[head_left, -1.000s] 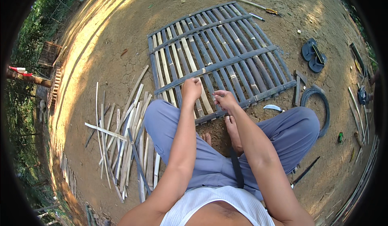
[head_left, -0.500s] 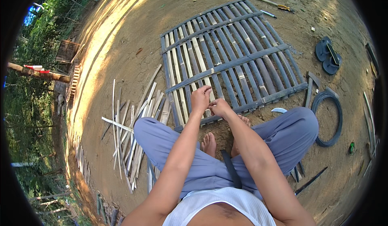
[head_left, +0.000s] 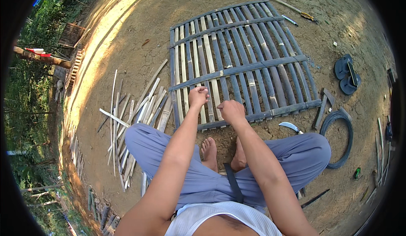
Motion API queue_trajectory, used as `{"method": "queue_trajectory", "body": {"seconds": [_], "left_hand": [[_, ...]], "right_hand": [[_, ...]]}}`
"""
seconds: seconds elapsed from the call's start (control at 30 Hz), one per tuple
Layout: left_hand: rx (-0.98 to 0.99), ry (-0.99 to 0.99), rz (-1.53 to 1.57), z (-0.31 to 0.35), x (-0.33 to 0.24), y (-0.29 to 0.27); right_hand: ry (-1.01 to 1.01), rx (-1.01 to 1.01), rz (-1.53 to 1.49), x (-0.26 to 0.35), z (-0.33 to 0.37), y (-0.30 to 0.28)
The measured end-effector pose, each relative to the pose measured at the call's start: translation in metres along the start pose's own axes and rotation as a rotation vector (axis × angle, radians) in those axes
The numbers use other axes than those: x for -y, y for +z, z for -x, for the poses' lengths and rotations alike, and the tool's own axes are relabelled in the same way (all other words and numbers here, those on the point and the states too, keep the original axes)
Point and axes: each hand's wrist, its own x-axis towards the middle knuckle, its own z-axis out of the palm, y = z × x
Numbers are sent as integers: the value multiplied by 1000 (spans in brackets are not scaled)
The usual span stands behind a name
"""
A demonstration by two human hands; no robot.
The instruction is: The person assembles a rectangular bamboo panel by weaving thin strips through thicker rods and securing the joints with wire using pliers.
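Note:
A slatted bamboo panel (head_left: 225, 72) lies on the ground in front of my feet, its dark and pale slats tied between dark crosspieces. Over its near left part, my left hand (head_left: 198, 97) is closed, fingertips pinched together near a pale slat. My right hand (head_left: 232, 111) is curled closed just right of it, above the panel's near edge. The two hands are a short gap apart. Whatever either of them pinches is too small to make out.
Split bamboo strips (head_left: 137, 117) are heaped to the left. On the right lie a curved knife (head_left: 289, 126), a hammer-like tool (head_left: 324, 108), a wire coil (head_left: 351, 139) and sandals (head_left: 347, 75). Beyond the panel are a pen (head_left: 290, 20) and yellow-handled pliers (head_left: 308, 16).
My hands, nearly touching before, have drawn apart, the left one moving left and the right one staying by the near edge. The whole view has shifted slightly.

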Motion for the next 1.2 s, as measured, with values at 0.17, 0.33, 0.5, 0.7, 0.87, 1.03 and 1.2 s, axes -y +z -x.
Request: {"method": "queue_trajectory", "body": {"seconds": [0.17, 0.33, 0.5, 0.7, 0.87, 1.03, 1.2], "left_hand": [[175, -117, 23, -26, 4, 29], [44, -95, -204, -54, 54, 43], [15, -121, -506, -40, 38, 72], [76, -76, -580, -46, 19, 59], [61, 12, -507, -48, 23, 54], [47, 15, -509, -53, 19, 50], [-78, 186, -464, -89, 0, 42]], "right_hand": [[-22, -1, 261, -27, -33, -2], [-66, 64, 435, -29, -61, 4], [-90, 110, 507, -52, -87, 20], [-76, 130, 563, -30, -117, 38], [-135, -2, 597, -21, -125, 55], [-78, -82, 598, -19, -142, 70], [-121, -84, 638, -21, -160, 75]]}}
